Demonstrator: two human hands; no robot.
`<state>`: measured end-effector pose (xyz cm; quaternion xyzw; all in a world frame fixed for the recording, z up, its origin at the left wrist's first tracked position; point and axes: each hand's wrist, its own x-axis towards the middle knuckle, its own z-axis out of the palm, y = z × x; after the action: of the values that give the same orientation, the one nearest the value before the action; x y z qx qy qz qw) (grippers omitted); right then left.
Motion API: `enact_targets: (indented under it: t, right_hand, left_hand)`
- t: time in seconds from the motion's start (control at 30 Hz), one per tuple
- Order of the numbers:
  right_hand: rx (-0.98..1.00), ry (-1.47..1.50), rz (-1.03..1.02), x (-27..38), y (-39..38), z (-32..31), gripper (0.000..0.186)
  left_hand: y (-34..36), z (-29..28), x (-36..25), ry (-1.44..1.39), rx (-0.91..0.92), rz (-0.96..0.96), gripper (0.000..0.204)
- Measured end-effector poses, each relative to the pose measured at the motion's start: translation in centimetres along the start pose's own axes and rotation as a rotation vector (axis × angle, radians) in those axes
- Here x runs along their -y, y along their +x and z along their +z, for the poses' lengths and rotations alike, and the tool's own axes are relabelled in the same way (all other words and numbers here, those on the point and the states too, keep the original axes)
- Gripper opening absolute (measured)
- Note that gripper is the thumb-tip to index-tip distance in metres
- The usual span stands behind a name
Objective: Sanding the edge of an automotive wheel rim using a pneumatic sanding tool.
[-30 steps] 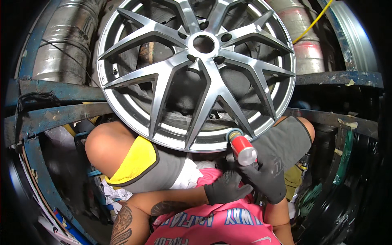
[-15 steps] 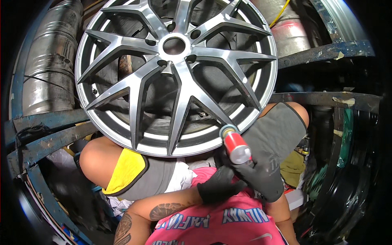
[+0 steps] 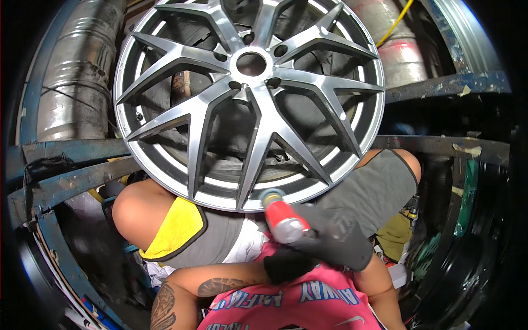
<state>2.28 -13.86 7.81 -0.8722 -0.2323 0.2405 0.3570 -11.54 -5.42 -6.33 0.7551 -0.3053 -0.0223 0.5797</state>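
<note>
A silver and black alloy wheel lies face up in front of me, its near edge over my lap. My right hand, in a dark grey glove, is wrapped round a small polisher with a red body, a silver end and a round pad. That pad is at the wheel's near rim, a little right of the rim's lowest point; whether it touches is blurred. My left hand, black-gloved, is tucked low against the right hand and below the polisher. Its fingers are hidden.
Blue metal frame bars run along the left, with more bars on the right. Metal drums lie beyond the wheel on both sides. A yellow hose hangs at the far right. My knees flank the wheel's near edge.
The polisher and my right hand have moved left and slightly down along the near rim. The left hand stays close below. The whole view has shifted a little.
</note>
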Motion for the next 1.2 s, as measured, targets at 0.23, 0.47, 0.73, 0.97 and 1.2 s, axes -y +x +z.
enact_targets:
  t: [0.23,0.47,0.73,0.97,1.2]
  right_hand:
    - [-0.302,0.020,0.484,-0.7,-3.9,-0.9,0.041]
    - [-0.040,-0.079,-0.252,0.4,0.4,1.7,0.043]
    - [-0.181,-0.059,0.185,0.0,-2.3,0.6,0.043]
    - [-0.300,-0.053,0.498,-0.7,-3.7,-1.7,0.037]
    - [-0.055,0.009,-0.049,-0.1,-0.9,1.2,0.043]
  left_hand:
    - [3.8,-2.3,1.2,-0.485,0.112,-0.122,0.027]
    - [-3.6,6.6,1.7,-0.924,-0.122,-0.570,0.037]
    - [1.2,-1.6,0.0,-0.440,-0.036,-0.146,0.034]
    - [4.6,-2.6,0.5,-0.085,0.050,0.116,0.033]
    - [0.7,-1.9,-0.5,-0.166,0.029,-0.108,0.046]
